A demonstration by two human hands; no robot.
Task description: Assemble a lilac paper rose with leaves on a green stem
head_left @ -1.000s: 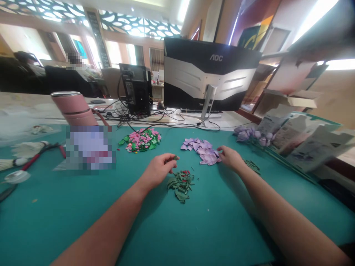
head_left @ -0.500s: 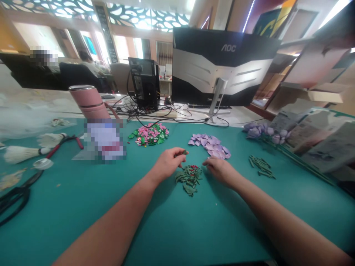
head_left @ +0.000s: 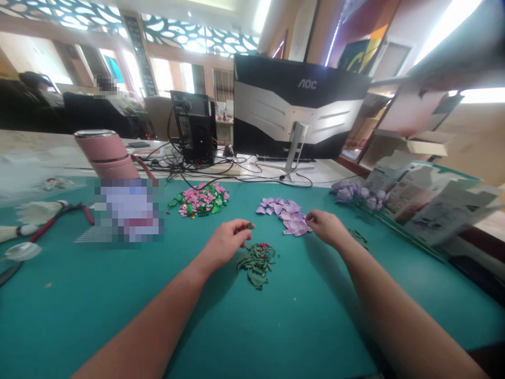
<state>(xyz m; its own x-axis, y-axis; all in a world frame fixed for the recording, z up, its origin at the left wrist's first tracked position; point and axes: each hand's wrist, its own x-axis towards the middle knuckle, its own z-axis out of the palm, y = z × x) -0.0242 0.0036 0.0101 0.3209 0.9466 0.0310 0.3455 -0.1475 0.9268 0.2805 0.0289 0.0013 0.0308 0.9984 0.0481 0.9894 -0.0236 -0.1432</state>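
Though cluttered, teal mat [head_left: 98,305], bright office [head_left: 177,73]

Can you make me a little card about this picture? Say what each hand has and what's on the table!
Left hand: pinching a small green piece
Right hand: fingertips by purple petals
Between hands: pile of green leaves with red bits
Farther away: pink and green pile
Table cover: green mat
Also there: pink flask, purple flowers

Showing "AOC" in silver capitals across the black upper back of a computer monitor [head_left: 302,89]. Printed leaflets [head_left: 434,205] at right being too blurred for reading.
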